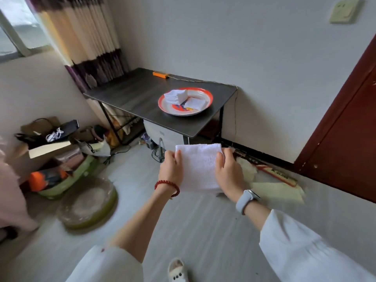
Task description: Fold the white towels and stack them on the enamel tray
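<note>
Towel in hand (pixel 200 166): white, held flat in mid-air over the floor, well short of the table; looks partly folded, though layers not countable.
Left hand (pixel 172 169): gripping the towel's left edge, thumb on top, fingers curled under.
Right hand (pixel 228 171): gripping the right edge the same way, thumb on top, fingers hidden beneath the cloth.
Enamel tray (pixel 203 93): red-rimmed, on the dark table (pixel 130 92), toward its near right end.
Tall stack (pixel 176 96): folded towels at the tray's left rear, edges uneven, leaning slightly by the look of it.
Low stack (pixel 194 103): fewer towels, just beside the tall one, toward the tray's middle.
Risk, unfolding: no surface under the cloth, so slack in either grip likely to let a layer drop open; a fold made in the air prone to crooked edges.
Risk, dropping: a slip of one edge sends the towel to the floor among the cables (pixel 157 154) and clutter below the table.
Risk, toppling: adding to the tall stack, or brushing it on the way in, could tip it over the tray's rim.
Risk, footing: green basin (pixel 87 202) and litter by the wall close to the path toward the table; view blurred there, so details unclear.
Safer choice, as a judgement: low stack, set down square.
</note>
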`<state>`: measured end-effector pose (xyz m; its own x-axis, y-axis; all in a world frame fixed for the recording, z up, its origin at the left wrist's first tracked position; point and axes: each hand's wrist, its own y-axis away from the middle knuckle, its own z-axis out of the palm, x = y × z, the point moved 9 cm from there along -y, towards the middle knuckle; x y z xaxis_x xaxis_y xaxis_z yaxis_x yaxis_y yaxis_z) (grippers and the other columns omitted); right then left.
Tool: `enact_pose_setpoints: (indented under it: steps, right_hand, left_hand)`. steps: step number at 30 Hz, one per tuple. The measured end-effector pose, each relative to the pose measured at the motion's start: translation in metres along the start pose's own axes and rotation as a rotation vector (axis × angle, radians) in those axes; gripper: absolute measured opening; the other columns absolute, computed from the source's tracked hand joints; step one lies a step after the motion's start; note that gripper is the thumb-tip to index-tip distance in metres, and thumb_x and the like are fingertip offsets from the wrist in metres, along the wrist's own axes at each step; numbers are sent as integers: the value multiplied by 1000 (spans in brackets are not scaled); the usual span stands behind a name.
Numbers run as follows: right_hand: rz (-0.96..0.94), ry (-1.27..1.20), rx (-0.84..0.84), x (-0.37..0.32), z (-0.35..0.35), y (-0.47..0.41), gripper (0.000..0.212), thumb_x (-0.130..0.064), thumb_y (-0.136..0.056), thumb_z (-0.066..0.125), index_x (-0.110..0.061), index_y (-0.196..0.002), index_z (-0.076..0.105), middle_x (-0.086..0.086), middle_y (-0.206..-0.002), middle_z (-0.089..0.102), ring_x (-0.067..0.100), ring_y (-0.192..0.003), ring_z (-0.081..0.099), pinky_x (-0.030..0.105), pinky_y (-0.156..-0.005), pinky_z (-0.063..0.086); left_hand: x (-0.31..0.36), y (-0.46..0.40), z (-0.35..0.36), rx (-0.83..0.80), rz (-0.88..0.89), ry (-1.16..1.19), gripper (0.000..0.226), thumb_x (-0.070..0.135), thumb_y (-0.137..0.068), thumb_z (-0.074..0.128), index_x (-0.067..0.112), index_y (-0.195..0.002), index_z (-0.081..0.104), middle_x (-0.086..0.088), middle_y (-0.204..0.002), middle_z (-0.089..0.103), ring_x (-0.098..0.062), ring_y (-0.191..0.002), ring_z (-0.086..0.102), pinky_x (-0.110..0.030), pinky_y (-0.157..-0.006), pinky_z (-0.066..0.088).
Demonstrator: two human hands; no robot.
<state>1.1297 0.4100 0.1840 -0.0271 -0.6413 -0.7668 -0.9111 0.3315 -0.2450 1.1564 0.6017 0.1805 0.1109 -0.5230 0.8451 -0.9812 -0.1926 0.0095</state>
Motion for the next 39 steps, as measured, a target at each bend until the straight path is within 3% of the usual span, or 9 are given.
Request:
enact_pose_setpoints:
  steps: [3,8,18,22,26,29,32,36,39]
  right_hand:
    - [-29,-29,-27,-16,66,-68,22,-24,-99,33,-7,-102,48,16,-77,61,37,-74,56,35,-59,34]
    - [33,-46,-58,-39,172,-187,21,-27,-99,30,-13,-97,46,-8,-57,41,25,-61,45,31,-57,29]
    - [283,-109,-73,8,273,-380,22,-30,-99,29,-19,-108,46,-6,-62,42,14,-53,39,28,-49,27]
    - [377,-101,-65,54,307,-455,22,-29,-98,31,-14,-105,45,-4,-66,43,14,-55,41,28,-53,32]
    - [466,-47,-45,89,336,-528,31,-28,-99,31,-11,-123,44,5,-80,55,26,-70,51,31,-62,35]
    - [519,10,-45,112,350,-559,33,-27,-99,30,-9,-125,43,4,-78,54,25,-67,50,30,-59,33]
    - [579,57,-38,137,360,-587,34,-26,-99,30,-10,-125,43,-1,-76,52,25,-71,53,28,-60,31]
    - [606,135,-35,158,373,-612,33,-23,-99,32,-10,-126,45,11,-98,61,30,-87,57,26,-64,31]
    - [618,221,-54,169,381,-622,29,-23,-98,32,-10,-119,48,10,-93,60,33,-88,59,29,-62,34]
  left_hand:
    - [-18,-92,-5,2,-7,-5,27,32,-98,28,9,-88,38,2,-74,45,-16,-68,41,-31,-57,30]
    - [-32,-257,-13,-51,9,-5,25,31,-99,30,9,-90,36,3,-73,44,-18,-70,42,-30,-62,30]
    - [-26,-486,75,-323,-82,85,20,29,-100,30,14,-94,40,3,-80,48,-7,-67,44,-22,-54,33]
    - [-31,-570,133,-349,-172,182,30,33,-100,27,24,-78,44,1,-83,55,-12,-75,52,-27,-72,43]
    - [-22,-647,184,-429,-35,-87,17,27,-99,29,15,-96,41,2,-77,49,-17,-73,49,-27,-61,37]
    - [-19,-684,222,-483,21,-248,20,23,-100,29,9,-108,40,-11,-90,54,-28,-78,52,-31,-66,37]
    - [-22,-711,256,-510,-2,-319,24,23,-99,26,6,-112,38,-20,-99,59,-34,-89,56,-37,-71,39]
    - [-35,-736,284,-498,-56,-390,29,26,-100,21,8,-116,36,-18,-103,61,-32,-84,54,-33,-67,37]
    - [-42,-748,300,-516,-68,-462,31,26,-101,18,9,-121,34,-18,-108,61,-35,-95,58,-35,-68,37]
